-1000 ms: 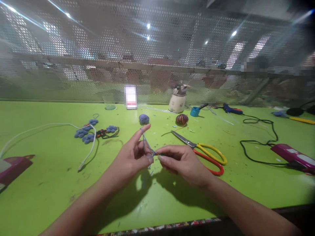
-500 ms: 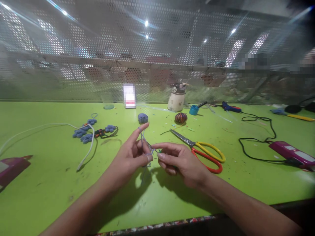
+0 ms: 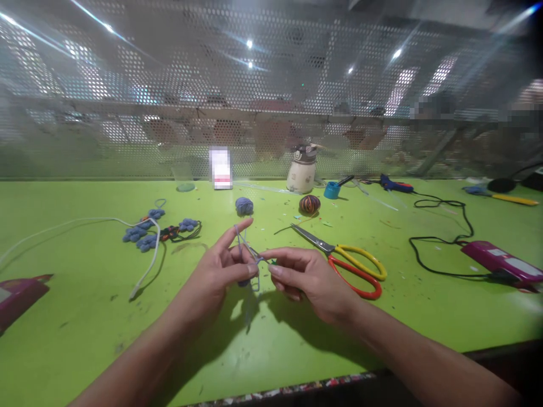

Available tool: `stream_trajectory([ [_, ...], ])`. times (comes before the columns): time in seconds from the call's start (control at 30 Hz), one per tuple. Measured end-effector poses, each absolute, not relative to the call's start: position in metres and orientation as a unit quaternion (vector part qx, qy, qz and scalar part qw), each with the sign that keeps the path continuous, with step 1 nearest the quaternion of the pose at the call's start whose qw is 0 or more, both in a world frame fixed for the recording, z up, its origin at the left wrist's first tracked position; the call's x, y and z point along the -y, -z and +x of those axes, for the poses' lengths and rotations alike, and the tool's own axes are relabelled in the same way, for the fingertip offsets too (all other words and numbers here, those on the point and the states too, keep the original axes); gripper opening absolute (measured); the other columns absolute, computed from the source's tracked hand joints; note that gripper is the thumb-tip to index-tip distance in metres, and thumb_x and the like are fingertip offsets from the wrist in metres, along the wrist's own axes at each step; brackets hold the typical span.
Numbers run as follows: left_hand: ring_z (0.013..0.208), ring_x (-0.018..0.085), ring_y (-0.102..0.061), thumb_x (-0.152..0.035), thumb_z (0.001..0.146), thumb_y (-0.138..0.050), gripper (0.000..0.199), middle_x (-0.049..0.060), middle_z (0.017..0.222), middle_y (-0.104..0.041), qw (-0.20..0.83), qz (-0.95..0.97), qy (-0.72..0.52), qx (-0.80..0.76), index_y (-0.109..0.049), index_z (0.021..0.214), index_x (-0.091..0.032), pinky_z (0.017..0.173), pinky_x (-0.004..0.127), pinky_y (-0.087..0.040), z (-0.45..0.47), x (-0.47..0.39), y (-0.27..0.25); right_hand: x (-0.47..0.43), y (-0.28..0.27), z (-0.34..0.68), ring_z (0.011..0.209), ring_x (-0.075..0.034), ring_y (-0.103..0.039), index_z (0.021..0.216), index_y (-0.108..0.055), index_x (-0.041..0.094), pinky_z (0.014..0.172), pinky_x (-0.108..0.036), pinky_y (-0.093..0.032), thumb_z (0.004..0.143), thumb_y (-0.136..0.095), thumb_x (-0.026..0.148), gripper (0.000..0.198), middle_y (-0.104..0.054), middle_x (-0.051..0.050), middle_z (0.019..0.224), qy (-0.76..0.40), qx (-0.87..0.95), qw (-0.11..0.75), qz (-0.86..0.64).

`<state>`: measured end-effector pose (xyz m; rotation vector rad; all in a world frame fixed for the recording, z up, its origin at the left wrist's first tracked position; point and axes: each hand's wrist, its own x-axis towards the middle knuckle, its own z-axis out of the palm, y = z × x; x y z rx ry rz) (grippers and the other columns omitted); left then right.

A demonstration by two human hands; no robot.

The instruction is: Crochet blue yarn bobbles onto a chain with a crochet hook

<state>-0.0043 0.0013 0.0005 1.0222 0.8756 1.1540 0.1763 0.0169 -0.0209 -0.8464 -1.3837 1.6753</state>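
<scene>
My left hand (image 3: 227, 263) pinches a strand of blue-purple yarn (image 3: 241, 244), which runs over its raised index finger. My right hand (image 3: 301, 274) is closed on a thin crochet hook (image 3: 254, 252), whose metal tip lies among the yarn at the left fingertips. A small loop of yarn hangs below the left thumb. Behind the hands sits a ball of blue-purple yarn (image 3: 244, 206). Farther right is a dark multicoloured yarn ball (image 3: 309, 205). Scissors (image 3: 355, 263) with one yellow and one red handle lie just beyond my right hand.
Blue crocheted flowers (image 3: 147, 243) lie left, crossed by a white cable (image 3: 158, 243). At the back stand a phone (image 3: 221, 168), a cream jar (image 3: 301, 174) and a blue tape roll (image 3: 331, 190). A glue gun (image 3: 395, 185) and a magenta power strip (image 3: 500, 261) with black cord lie right.
The left index finger has tipped slightly left and down, and the yarn between the hands has shifted. The hook tip shows more clearly among the strands. The view has moved slightly.
</scene>
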Motion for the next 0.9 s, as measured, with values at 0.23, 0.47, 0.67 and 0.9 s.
stream_trajectory([
  [0.23,0.069,0.015,-0.056,-0.012,0.07,-0.074,0.084,-0.001,0.076,-0.064,0.63,0.449,-0.502,-0.387,-0.036,0.145,-0.018,0.065,0.028,-0.037,-0.0023,-0.0015,0.0004,-0.0164,0.0215,0.1762,0.048,-0.007,-0.035,0.11,-0.072,0.013,0.043,-0.021,-0.024,0.082,-0.069,0.029,0.032,-0.049,0.004,0.056,-0.584,0.615,0.402,-0.344],
  [0.47,0.068,0.015,-0.058,-0.014,0.069,-0.079,0.087,-0.001,0.073,-0.064,0.609,0.449,-0.516,-0.401,-0.037,0.145,-0.016,0.063,0.027,-0.04,-0.002,-0.0036,0.0036,-0.0152,0.0209,0.1763,0.049,-0.007,-0.036,0.111,-0.072,0.014,0.045,-0.022,-0.025,0.083,-0.067,0.026,0.031,-0.048,0.004,0.057,-0.569,0.626,0.4,-0.353],
  [0.67,0.06,0.013,-0.055,-0.012,0.066,-0.08,0.093,-0.004,0.066,-0.064,0.618,0.446,-0.509,-0.4,-0.034,0.147,-0.017,0.059,0.025,-0.04,-0.0013,-0.0014,0.0013,-0.0149,0.0214,0.1762,0.042,-0.005,-0.035,0.11,-0.072,0.016,0.04,-0.021,-0.025,0.078,-0.072,0.03,0.034,-0.052,0.005,0.056,-0.644,0.551,0.398,-0.351],
  [0.9,0.061,0.014,-0.056,-0.012,0.065,-0.079,0.101,-0.004,0.065,-0.063,0.601,0.475,-0.497,-0.407,-0.025,0.15,-0.018,0.059,0.026,-0.041,-0.0023,-0.0052,0.0045,-0.0168,0.0172,0.1783,0.043,-0.005,-0.034,0.111,-0.073,0.017,0.041,-0.021,-0.024,0.079,-0.072,0.029,0.035,-0.051,0.005,0.055,-0.635,0.572,0.378,-0.356],
])
